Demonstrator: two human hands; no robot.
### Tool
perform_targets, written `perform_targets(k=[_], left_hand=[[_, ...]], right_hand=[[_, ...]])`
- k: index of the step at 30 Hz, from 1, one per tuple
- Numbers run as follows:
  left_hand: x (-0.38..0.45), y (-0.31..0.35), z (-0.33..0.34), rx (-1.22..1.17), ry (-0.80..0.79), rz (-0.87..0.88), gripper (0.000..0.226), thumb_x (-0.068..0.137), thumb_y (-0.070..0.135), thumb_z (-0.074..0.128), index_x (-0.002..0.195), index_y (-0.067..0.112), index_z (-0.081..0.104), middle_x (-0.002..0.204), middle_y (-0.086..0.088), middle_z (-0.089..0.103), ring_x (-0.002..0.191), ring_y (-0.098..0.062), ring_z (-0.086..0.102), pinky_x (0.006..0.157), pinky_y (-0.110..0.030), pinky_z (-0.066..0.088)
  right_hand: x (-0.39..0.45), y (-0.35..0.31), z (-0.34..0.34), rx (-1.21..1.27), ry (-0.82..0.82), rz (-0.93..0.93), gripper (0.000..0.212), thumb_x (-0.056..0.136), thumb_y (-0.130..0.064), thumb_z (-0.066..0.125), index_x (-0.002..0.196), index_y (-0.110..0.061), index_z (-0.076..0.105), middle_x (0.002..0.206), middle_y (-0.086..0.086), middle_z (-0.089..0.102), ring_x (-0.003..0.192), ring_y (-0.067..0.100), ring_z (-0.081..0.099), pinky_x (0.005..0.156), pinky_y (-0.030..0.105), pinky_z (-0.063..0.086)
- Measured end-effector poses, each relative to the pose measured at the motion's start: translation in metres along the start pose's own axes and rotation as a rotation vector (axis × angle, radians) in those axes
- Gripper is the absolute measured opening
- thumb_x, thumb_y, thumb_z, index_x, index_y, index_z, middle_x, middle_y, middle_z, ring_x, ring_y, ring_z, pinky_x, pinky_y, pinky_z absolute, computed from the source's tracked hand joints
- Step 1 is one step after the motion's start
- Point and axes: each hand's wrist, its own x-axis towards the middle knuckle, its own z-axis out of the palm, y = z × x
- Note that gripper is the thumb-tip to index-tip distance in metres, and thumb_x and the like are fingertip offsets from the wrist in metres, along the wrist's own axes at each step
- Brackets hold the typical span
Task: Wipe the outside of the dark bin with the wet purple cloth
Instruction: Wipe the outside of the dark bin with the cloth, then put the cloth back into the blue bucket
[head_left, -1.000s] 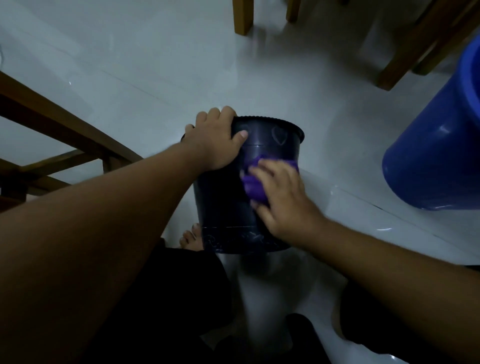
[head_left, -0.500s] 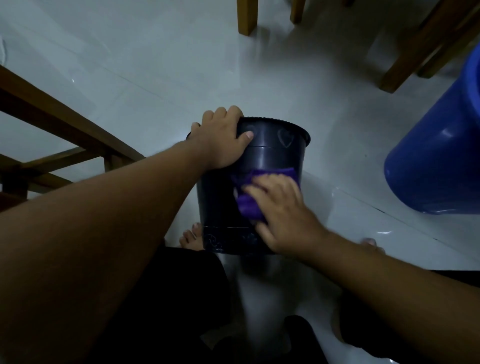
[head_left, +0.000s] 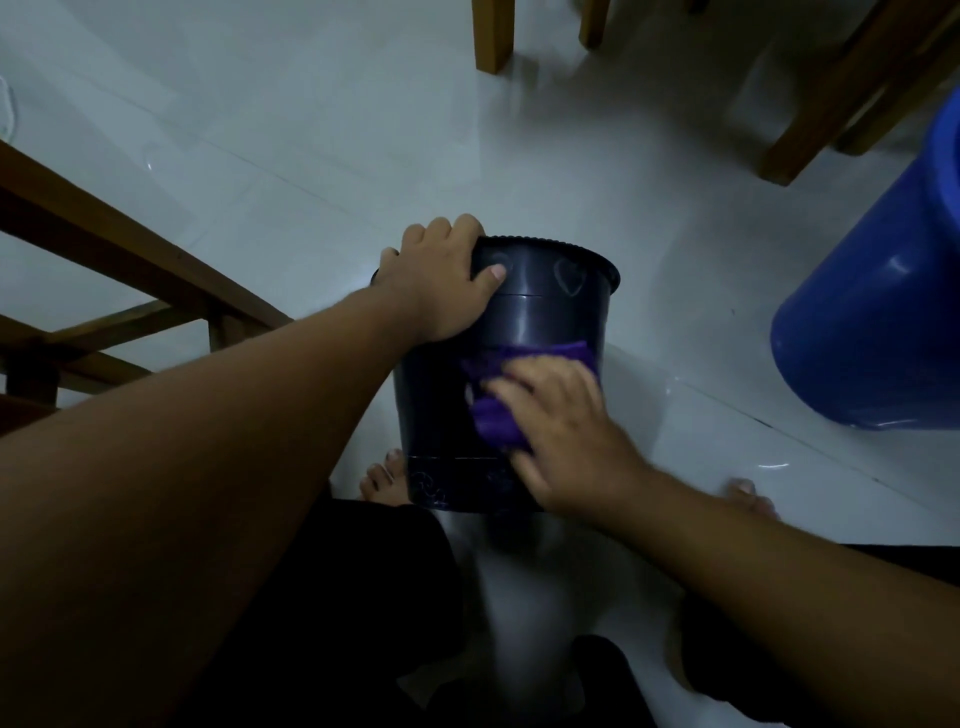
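Observation:
The dark bin (head_left: 540, 317) stands upright on the white tiled floor, between my bare feet. Faint heart shapes mark its upper band. My left hand (head_left: 441, 280) grips the bin's rim on its left side, thumb pressed on the outer wall. My right hand (head_left: 561, 426) presses the purple cloth (head_left: 493, 415) flat against the near side of the bin, low on the wall. Part of the cloth sticks out above and left of my fingers; the rest is hidden under my palm.
A large blue barrel (head_left: 878, 312) stands at the right, close to the bin. Wooden chair rails (head_left: 119, 260) run along the left. More wooden legs (head_left: 493, 36) rise at the top and top right (head_left: 810, 130). My bare feet (head_left: 384, 480) flank the bin.
My right hand has slid the purple cloth down the bin's near wall, from just under the upper band toward the bottom. My left hand keeps its grip on the rim.

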Motion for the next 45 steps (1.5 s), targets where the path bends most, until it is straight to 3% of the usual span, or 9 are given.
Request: perform_targets(k=[4,9,15,19,24,29,34,39,45], left_hand=[[0.001,0.001,-0.001,0.002,-0.003,-0.011,0.046,0.089,0.054,0.044,0.120,0.020,0.043,0.127,-0.011,0.050,0.118,-0.035,0.041,0.097,-0.055,0.035],[0.002,0.009,-0.002,0.023,-0.005,0.049,0.041,0.089,0.045,0.042,0.124,0.023,0.043,0.128,-0.008,0.050,0.119,-0.035,0.042,0.096,-0.052,0.034],[0.002,0.015,-0.009,0.029,-0.040,0.039,0.043,0.088,0.048,0.043,0.126,0.029,0.044,0.129,-0.005,0.053,0.121,-0.033,0.043,0.098,-0.053,0.035],[-0.002,0.018,-0.020,-0.059,-0.048,0.080,0.053,0.077,0.050,0.047,0.126,0.030,0.049,0.125,-0.007,0.059,0.119,-0.032,0.048,0.098,-0.050,0.042],[-0.005,0.009,-0.031,-0.067,-0.099,0.037,0.052,0.080,0.039,0.057,0.128,0.017,0.054,0.126,-0.014,0.062,0.116,-0.034,0.054,0.097,-0.037,0.044],[-0.011,0.013,-0.034,-0.089,-0.171,0.043,0.046,0.084,0.029,0.064,0.126,0.016,0.052,0.124,-0.013,0.061,0.110,-0.032,0.056,0.087,-0.031,0.040],[-0.017,0.027,-0.037,-0.084,-0.169,0.076,0.046,0.083,0.032,0.065,0.125,0.019,0.051,0.119,-0.011,0.062,0.107,-0.032,0.057,0.084,-0.031,0.041],[-0.019,0.050,-0.043,-0.069,-0.144,0.134,0.043,0.080,0.039,0.066,0.117,0.024,0.052,0.115,-0.006,0.063,0.103,-0.029,0.057,0.086,-0.040,0.048],[-0.022,0.074,-0.054,0.029,-0.011,0.171,0.036,0.083,0.042,0.061,0.114,0.028,0.047,0.111,-0.003,0.064,0.098,-0.029,0.059,0.075,-0.040,0.046]], right_hand=[[0.005,0.022,-0.008,-0.035,-0.082,-0.144,0.064,0.081,-0.037,0.061,0.139,-0.014,0.050,0.140,0.011,0.049,0.128,0.034,0.043,0.110,0.052,0.031],[0.030,0.031,-0.019,0.054,0.083,0.182,0.062,0.087,-0.040,0.061,0.141,-0.015,0.046,0.140,0.010,0.043,0.127,0.031,0.038,0.108,0.050,0.034],[0.020,0.027,-0.020,0.081,0.088,0.187,0.066,0.085,-0.043,0.064,0.142,-0.014,0.049,0.139,0.009,0.047,0.126,0.031,0.040,0.108,0.044,0.034],[0.017,0.032,-0.032,0.235,0.110,0.297,0.083,0.072,-0.045,0.084,0.141,-0.015,0.047,0.136,0.007,0.049,0.124,0.023,0.041,0.105,0.026,0.028],[0.014,0.035,-0.040,0.321,0.116,0.569,0.085,0.057,-0.053,0.091,0.126,-0.020,0.055,0.119,-0.001,0.051,0.110,0.017,0.048,0.095,0.025,0.039],[0.017,0.047,-0.056,0.272,-0.028,0.687,0.073,0.052,-0.059,0.090,0.109,-0.023,0.061,0.105,-0.001,0.058,0.094,0.019,0.058,0.083,0.037,0.053],[0.015,0.054,-0.077,0.121,-0.210,0.595,0.061,0.060,-0.068,0.079,0.096,-0.026,0.055,0.093,-0.004,0.060,0.086,0.019,0.056,0.074,0.040,0.051],[0.021,0.058,-0.096,0.152,-0.165,0.579,0.033,0.087,-0.048,0.068,0.100,-0.019,0.058,0.099,0.004,0.057,0.089,0.024,0.056,0.074,0.031,0.040],[0.027,0.063,-0.111,0.121,-0.125,0.603,0.022,0.095,-0.040,0.061,0.099,-0.018,0.065,0.095,0.004,0.057,0.083,0.021,0.054,0.070,0.031,0.040]])
